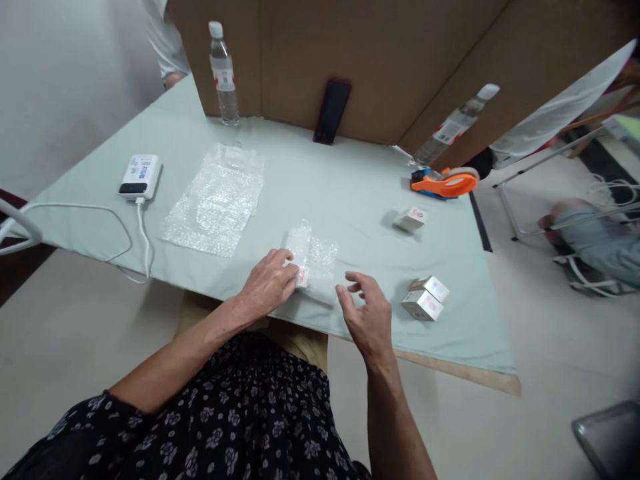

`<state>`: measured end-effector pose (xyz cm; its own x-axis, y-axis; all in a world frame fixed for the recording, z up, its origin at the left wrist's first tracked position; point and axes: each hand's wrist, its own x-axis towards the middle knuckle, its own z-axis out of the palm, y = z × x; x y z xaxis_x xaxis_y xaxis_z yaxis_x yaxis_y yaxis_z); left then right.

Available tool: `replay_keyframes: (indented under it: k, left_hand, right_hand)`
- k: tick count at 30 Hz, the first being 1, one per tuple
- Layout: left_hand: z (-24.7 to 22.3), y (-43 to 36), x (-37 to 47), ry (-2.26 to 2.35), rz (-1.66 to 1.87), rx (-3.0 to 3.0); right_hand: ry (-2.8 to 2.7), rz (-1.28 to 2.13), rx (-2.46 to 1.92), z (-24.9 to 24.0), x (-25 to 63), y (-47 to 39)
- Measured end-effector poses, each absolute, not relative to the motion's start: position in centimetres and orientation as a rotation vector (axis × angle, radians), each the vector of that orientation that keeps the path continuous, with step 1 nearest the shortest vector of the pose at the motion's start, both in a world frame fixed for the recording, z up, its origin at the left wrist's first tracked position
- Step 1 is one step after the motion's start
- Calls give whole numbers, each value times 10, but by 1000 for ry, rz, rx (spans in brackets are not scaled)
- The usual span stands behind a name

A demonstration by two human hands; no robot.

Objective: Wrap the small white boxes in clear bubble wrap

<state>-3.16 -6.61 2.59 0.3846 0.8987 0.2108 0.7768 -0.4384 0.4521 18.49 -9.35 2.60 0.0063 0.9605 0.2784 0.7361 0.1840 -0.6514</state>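
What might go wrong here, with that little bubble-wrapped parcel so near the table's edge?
The bubble-wrapped parcel lies close to the near edge of the table, pinned only by the left hand; a nudge might push it off. The right hand hovers open beside it, not gripping, so the loose wrap may spring open. The two small boxes also sit near that edge and might get knocked by a sweep of the right hand.
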Motion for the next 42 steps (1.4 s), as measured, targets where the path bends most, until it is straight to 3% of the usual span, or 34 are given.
replay_keyframes:
  k: [5,15,24,35,42]
  left_hand:
    - [21,-70,-30,1418,673,2363]
    - [21,-70,-31,1436,634,2382]
    - [34,-72,-21,1531,361,2259]
    - [36,-68,-17,1518,287,2251]
    - [25,-65,-22,1452,382,2220]
  right_hand:
    - [-1549,795,-1833,4,193,-110]
    - [-1321,1005,-1707,-18,165,-81]
    - [-1349,927,-1714,1,144,-77]
    - [-1256,1150,-1566,18,128,-77]
    - [-1317,1487,-1439,27,144,-79]
